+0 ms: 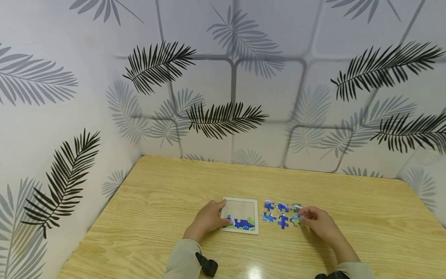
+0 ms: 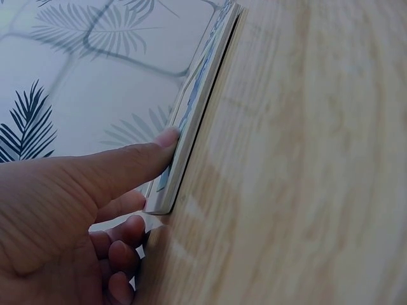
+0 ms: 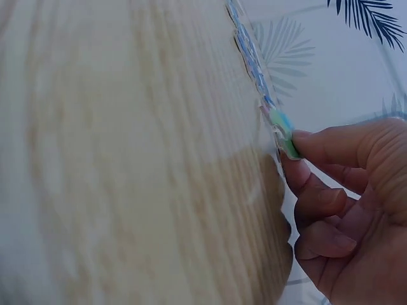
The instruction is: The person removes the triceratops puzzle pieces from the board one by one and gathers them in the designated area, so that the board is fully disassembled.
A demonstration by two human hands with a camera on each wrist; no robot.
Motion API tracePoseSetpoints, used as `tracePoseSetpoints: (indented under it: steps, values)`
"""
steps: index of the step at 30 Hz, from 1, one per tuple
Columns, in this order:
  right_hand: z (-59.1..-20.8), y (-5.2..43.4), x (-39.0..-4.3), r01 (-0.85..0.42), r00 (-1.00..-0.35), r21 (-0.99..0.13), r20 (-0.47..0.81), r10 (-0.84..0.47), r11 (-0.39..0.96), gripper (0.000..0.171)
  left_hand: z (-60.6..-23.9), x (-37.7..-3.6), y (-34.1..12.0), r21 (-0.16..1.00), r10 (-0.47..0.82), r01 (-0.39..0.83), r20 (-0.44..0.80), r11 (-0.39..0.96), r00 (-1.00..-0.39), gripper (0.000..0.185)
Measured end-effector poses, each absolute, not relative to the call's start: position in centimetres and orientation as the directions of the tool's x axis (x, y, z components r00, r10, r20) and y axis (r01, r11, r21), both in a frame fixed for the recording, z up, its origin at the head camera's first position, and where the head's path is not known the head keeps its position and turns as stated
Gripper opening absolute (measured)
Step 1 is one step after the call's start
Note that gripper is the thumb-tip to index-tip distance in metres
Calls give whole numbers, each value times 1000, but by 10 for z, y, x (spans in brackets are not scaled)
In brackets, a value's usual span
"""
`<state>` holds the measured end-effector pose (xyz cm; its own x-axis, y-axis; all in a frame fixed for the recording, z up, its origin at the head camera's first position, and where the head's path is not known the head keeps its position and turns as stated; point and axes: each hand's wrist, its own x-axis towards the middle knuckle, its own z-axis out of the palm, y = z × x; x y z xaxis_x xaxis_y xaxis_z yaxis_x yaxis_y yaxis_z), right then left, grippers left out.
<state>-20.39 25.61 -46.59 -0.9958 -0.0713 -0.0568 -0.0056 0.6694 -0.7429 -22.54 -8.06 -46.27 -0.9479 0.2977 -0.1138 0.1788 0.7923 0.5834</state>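
A shallow puzzle tray with a pale wooden rim lies flat on the table. Blue and green pieces fill its near part, and the rest of its floor shows bare wood. My left hand grips the tray's left side, its thumb over the near-left part of the rim in the left wrist view. To the right of the tray, several loose jigsaw pieces lie in two rows. At their right end my right hand pinches a green-and-blue puzzle piece between thumb and index finger, its other fingers curled.
The wood-grain table extends around the tray and pieces. Behind it and on the left stands a pale wall with a dark leaf pattern. A black wrist device sits at the left sleeve.
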Motion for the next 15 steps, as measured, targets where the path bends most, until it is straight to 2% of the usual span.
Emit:
tracePoseSetpoints:
  steps: [8,15]
  values:
    - [-465,258,-203,45,-997,-724,-77,-15,688,21,-462,-226,-81,583,301,184,-108,791,-948,78]
    - [-467,258,-203,35,-997,-707,-71,-21,706,25,-464,-226,-81,583,307,193,-103,789,-946,77]
